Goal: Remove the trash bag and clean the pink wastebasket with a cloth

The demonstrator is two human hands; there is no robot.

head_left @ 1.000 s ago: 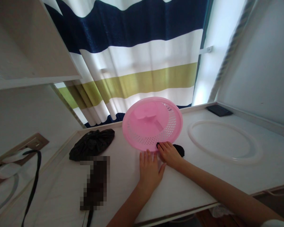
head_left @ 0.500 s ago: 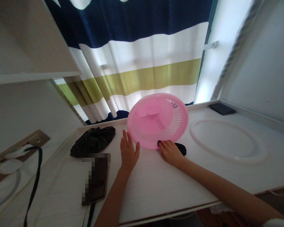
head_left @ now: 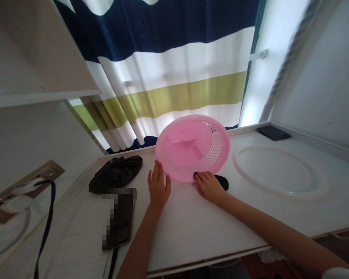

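A: Nearest left, a phone [head_left: 125,226] lies on the white table [head_left: 209,228], partly masked by pixels, so any writing there is hidden. Now the hands?

B: Left hand [head_left: 158,188]: fingers long and close together, thumb standing wide, nothing in the palm! The fingertips are at the basket's near left rim; contact can't be told.

A: And the right hand [head_left: 209,186]?

B: Fingers bent over a soft-looking black item [head_left: 222,182], which peeks out by the fingertips and again right of the hand. Whether they clasp it, can't tell.

A: Just beyond those fingers, the pink basket [head_left: 189,164]!

B: Glossy, round, tipped so its mouth faces the person, little holes ringing the wall, smooth pink rim. It stands at the table's far edge, right before the striped curtain [head_left: 189,58], navy, white and green.
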